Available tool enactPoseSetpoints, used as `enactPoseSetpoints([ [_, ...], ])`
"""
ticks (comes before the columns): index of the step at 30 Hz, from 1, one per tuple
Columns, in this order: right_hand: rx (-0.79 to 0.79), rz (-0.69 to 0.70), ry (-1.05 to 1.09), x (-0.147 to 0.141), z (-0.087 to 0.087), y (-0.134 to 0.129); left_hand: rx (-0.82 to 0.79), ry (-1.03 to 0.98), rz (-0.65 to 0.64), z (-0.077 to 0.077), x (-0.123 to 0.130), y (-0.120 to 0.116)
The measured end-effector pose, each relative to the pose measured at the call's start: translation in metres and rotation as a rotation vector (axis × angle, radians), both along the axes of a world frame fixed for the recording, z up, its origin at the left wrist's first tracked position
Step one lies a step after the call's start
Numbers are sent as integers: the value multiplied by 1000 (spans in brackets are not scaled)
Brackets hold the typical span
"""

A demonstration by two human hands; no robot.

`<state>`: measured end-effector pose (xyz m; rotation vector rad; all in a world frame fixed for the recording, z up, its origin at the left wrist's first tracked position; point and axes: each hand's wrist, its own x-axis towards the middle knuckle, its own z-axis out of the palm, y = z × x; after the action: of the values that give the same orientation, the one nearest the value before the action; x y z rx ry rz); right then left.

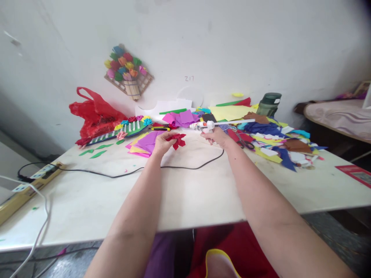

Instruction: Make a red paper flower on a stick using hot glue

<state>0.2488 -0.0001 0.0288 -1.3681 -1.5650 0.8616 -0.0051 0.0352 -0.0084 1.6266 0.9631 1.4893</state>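
Observation:
My left hand (164, 143) is closed on a red paper flower (179, 141), whose folded petals point to the right. In my right hand (213, 136) is a white hot glue gun (210, 125), its handle inside my curled fingers. The gun's nose points left, and a long white glue stick (237, 122) juts out of its back to the right. A gap of bare tabletop lies between flower and gun. Beside my left hand lies a stack of purple, pink and yellow paper (144, 144), with a yellow cutter (160, 128) just behind it.
Scissors (245, 144) and a heap of paper scraps (275, 141) lie at the right, before a green bottle (269, 104). Left are a red plastic bag (95, 112), a board of paper flowers (116, 133) and green leaves (98, 154). A black cord (179, 167) crosses the table (197, 197) to a power strip (31, 185).

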Motion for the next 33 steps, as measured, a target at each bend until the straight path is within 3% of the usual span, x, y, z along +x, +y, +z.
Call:
enactPoseSetpoints([
  [3,12,153,148,4,1,-5,-14,24,-15,-1,1,1],
  [10,15,318,145,7,-8,2,-5,39,-6,-3,1,4],
  [21,-47,260,50,-3,4,-11,10,48,-29,-1,5,1],
  [33,-31,256,68,0,-7,1,-2,54,-60,2,7,-2],
])
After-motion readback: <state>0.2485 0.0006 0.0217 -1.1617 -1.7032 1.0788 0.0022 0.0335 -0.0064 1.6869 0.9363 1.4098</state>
